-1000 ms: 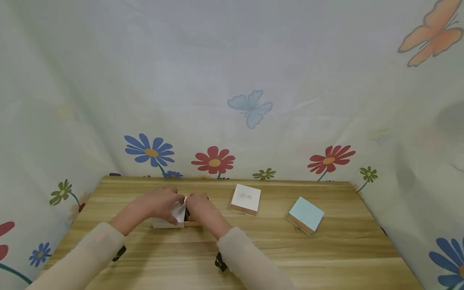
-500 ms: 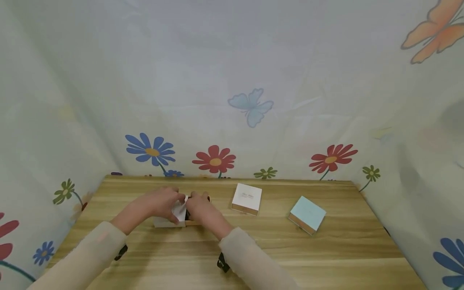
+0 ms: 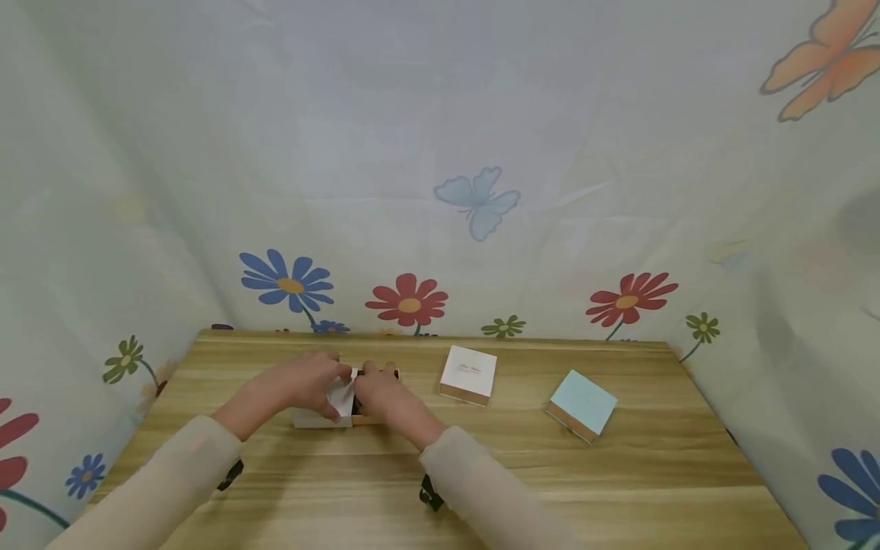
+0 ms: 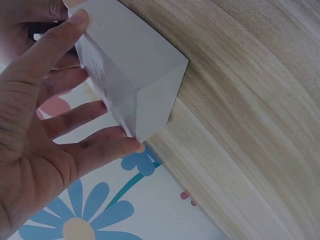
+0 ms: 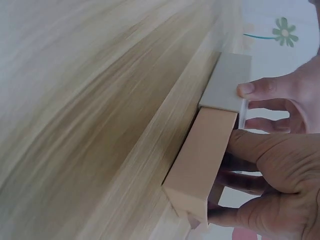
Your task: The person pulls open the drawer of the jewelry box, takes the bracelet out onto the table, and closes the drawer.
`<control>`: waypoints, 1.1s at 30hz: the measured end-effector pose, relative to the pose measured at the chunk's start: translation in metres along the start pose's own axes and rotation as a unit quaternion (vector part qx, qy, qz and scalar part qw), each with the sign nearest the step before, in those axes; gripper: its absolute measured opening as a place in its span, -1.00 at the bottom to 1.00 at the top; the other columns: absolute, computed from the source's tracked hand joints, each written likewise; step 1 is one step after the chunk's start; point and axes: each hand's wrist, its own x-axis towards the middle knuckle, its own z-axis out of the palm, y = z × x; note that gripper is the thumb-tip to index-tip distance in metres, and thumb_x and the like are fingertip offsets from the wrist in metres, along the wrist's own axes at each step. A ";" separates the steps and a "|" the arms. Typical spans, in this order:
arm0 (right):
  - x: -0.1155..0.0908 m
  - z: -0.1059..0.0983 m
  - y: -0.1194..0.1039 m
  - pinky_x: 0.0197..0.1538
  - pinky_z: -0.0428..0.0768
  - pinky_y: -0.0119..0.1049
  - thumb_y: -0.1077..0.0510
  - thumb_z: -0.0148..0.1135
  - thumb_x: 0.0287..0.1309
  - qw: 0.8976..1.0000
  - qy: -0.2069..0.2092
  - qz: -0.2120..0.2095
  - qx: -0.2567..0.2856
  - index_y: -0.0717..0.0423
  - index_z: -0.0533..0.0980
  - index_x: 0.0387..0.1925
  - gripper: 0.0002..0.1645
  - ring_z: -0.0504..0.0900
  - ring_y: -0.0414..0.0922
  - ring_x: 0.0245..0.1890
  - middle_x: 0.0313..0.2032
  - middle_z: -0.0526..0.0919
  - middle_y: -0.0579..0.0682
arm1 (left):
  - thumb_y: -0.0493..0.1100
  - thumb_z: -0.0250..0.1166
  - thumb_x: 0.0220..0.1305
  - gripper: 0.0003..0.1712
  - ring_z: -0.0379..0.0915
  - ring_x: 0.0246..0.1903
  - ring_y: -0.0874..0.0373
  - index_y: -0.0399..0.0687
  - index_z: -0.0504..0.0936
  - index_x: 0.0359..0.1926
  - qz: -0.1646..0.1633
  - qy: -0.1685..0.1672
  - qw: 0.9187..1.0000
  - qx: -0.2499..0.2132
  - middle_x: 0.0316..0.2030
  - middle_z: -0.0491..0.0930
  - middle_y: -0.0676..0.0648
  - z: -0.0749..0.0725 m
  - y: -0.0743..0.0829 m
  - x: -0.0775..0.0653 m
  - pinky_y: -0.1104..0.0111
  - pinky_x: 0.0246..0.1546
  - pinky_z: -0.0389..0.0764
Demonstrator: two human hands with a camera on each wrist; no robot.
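Note:
A small slide-out box lies on the wooden table, its white sleeve [image 4: 137,45] to the left and its tan drawer [image 5: 202,152] pulled partly out to the right. My left hand [image 3: 312,384] grips the sleeve, thumb on the near side and fingers across the top toward the far edge. The fingers of my right hand [image 3: 386,393] reach down into the drawer; one lies at its end wall, with the thumb by the sleeve's mouth. Something dark [image 3: 357,406] shows inside, between the hands. The drawer wall hides the right fingertips and whether they hold it.
Right of the hands lies a white box [image 3: 468,373] with printed writing and a tan side. Farther right sits a light blue box [image 3: 583,405], turned at an angle. Behind the table [image 3: 619,489] hangs a cloth [image 3: 330,153] printed with flowers and butterflies.
My right hand's fingers have shifted slightly over the drawer, and more of its far right corner shows. The left hand keeps its grip on the sleeve. The view has shifted a little.

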 end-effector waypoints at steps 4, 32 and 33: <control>-0.001 0.004 0.006 0.08 0.39 -0.18 -0.06 0.35 0.33 1.000 0.005 -0.003 0.000 -0.05 0.66 0.03 -0.68 0.43 -0.14 0.01 0.10 0.54 -0.05 | 0.19 0.71 -0.23 -0.27 0.49 -0.32 0.15 -0.06 0.72 -0.03 0.007 0.003 1.000 0.005 -0.24 0.60 -0.01 -0.002 0.002 0.002 0.19 -0.22 0.62; 0.006 -0.006 0.023 0.03 0.43 -0.22 -0.14 0.51 0.12 0.996 0.013 -0.044 0.079 0.01 0.67 -0.11 -0.59 0.44 -0.22 -0.31 -0.21 0.58 -0.12 | 0.17 0.70 -0.21 -0.32 0.48 -0.31 0.13 -0.04 0.71 -0.07 -0.003 -0.004 1.000 0.008 -0.24 0.57 -0.02 -0.006 0.005 -0.003 0.18 -0.23 0.61; 0.007 -0.007 0.023 0.04 0.43 -0.22 -0.14 0.52 0.11 0.995 0.010 -0.045 0.084 0.02 0.67 -0.10 -0.57 0.44 -0.22 -0.31 -0.20 0.58 -0.12 | 0.18 0.70 -0.20 -0.31 0.48 -0.31 0.13 -0.04 0.71 -0.06 -0.004 -0.004 1.000 0.007 -0.23 0.58 -0.01 -0.006 0.005 -0.003 0.18 -0.23 0.61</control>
